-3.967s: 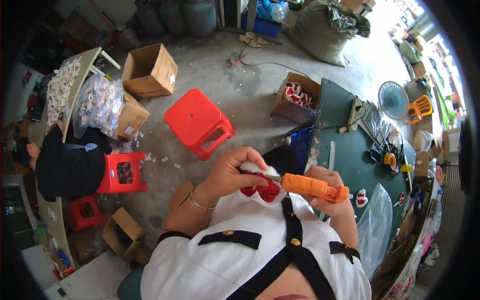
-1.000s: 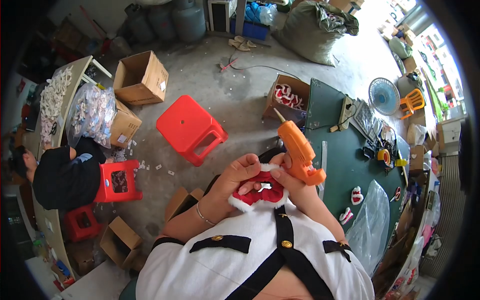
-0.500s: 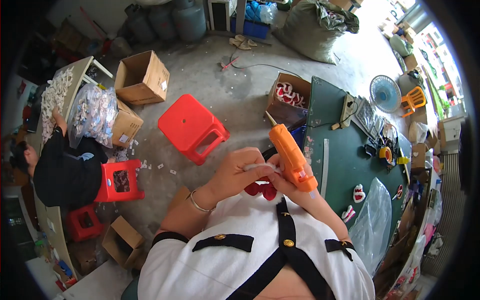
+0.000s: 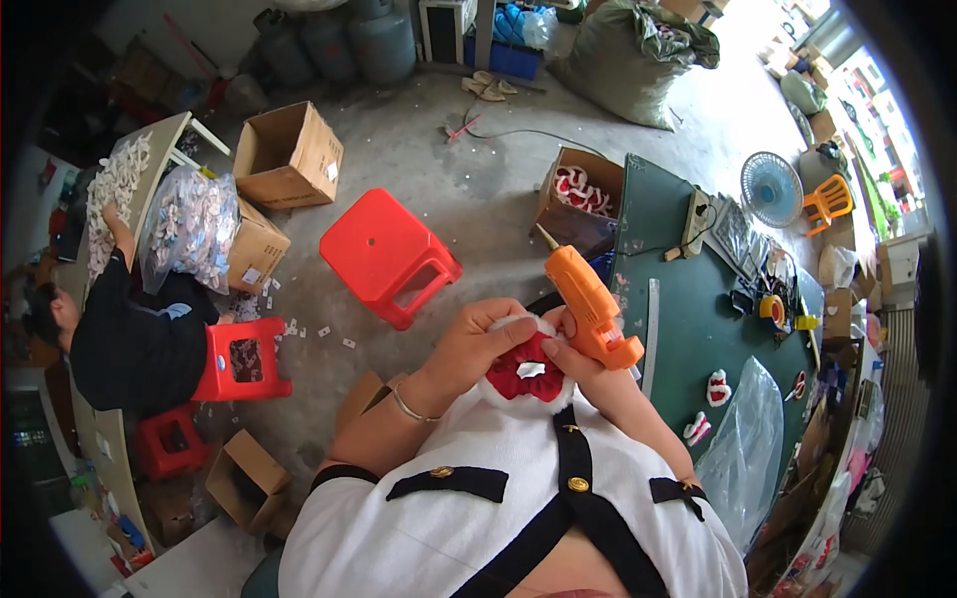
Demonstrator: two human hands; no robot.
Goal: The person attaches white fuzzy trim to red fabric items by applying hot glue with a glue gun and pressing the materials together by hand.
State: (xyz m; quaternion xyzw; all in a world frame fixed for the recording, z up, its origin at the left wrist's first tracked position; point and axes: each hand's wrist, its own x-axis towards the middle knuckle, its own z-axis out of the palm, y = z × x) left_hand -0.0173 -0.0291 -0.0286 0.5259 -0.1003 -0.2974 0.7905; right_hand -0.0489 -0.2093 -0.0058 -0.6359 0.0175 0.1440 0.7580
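In front of my chest is a red fabric ring with white fluffy trim (image 4: pixel 505 377), like a scrunchie, its centre hole facing me. My left hand (image 4: pixel 477 344) is closed on its left upper edge, thumb pressed on the white trim. Thumb and fingers of my right hand (image 4: pixel 581 361) pinch the right upper edge. That same hand also keeps hold of an orange hot glue gun (image 4: pixel 588 304), its nozzle pointing up and to the left, away from the ring. Some of my right fingers are hidden behind the gun.
A green table (image 4: pixel 678 299) at right bears two small red-and-white pieces (image 4: pixel 718 388), scissors (image 4: pixel 797 385) and a clear plastic bag (image 4: pixel 748 448). Beyond my hands stand a red stool (image 4: pixel 384 249) and a carton of red-and-white rings (image 4: pixel 583 194). A co-worker (image 4: pixel 140 339) sits at left.
The fluffy ring has turned and opened out, so its red inside and centre hole now show. Both hands still grip it, and the glue gun has shifted slightly right and down.
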